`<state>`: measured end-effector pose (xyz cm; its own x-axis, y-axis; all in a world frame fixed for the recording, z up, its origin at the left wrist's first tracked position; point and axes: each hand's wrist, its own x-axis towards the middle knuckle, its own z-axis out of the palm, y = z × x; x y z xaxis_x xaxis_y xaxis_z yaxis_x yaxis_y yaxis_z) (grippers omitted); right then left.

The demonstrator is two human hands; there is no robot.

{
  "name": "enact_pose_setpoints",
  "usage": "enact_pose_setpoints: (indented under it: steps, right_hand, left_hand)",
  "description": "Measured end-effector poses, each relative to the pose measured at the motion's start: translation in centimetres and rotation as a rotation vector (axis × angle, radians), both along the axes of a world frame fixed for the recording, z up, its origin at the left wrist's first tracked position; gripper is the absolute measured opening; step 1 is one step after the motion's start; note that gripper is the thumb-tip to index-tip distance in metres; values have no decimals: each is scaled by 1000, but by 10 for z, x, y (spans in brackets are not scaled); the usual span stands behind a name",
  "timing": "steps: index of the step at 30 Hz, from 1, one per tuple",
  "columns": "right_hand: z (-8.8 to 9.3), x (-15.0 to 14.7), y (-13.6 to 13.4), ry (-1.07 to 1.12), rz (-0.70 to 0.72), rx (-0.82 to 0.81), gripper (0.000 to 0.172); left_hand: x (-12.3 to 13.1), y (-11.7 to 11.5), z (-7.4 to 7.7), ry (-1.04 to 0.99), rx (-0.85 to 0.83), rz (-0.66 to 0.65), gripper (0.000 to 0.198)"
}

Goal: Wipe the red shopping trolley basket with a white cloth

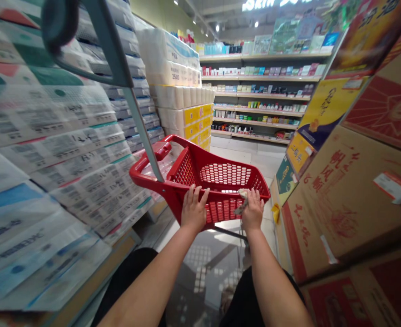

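Observation:
A red plastic shopping basket cart [225, 175] with perforated walls stands tilted across the aisle before me. Its grey handle [110, 50] rises on a metal pole to the upper left. My left hand [195, 211] rests on the near rim, fingers apart and laid over the edge. Toward the cart's right end, my right hand [253, 210] presses a crumpled pale cloth [243, 202] against the near rim and wall. Part of the cloth is hidden behind the fingers.
Stacked tissue packs [67, 122] rise close on the left, with toilet roll packs [176, 72] beyond. Cardboard boxes [353, 200] crowd the right side. Shelves [254, 97] of small goods line the back. Tiled floor [200, 263] shows below the cart.

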<state>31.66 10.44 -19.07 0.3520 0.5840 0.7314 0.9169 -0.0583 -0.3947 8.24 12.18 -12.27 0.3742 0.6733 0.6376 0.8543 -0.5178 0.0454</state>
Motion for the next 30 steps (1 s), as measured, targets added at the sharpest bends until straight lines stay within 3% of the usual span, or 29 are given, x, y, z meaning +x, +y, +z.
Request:
enact_pose_setpoints:
  steps: [4, 8, 11, 16, 20, 25, 30]
  right_hand:
    - [2, -14, 8, 1, 17, 73, 52]
    - [10, -60, 9, -186, 312, 112, 56]
    - [16, -83, 6, -278, 470, 185, 48]
    - [19, -73, -1, -320, 552, 181, 38]
    - [12, -42, -6, -235, 501, 159, 40]
    - [1, -10, 1, 40, 284, 250, 37]
    - [14, -24, 12, 213, 115, 351, 29]
  left_hand:
    - [1, -1, 0, -7, -3, -1, 65]
    - [0, -1, 0, 2, -4, 0, 67]
    - [-2, -1, -1, 11, -1, 2, 66]
    - [-8, 0, -1, 43, 3, -20, 69]
    - [-16, 1, 5, 84, 4, -36, 70]
    - [-26, 3, 14, 10, 53, 82, 67]
    - [-24, 8, 17, 2, 32, 79, 60]
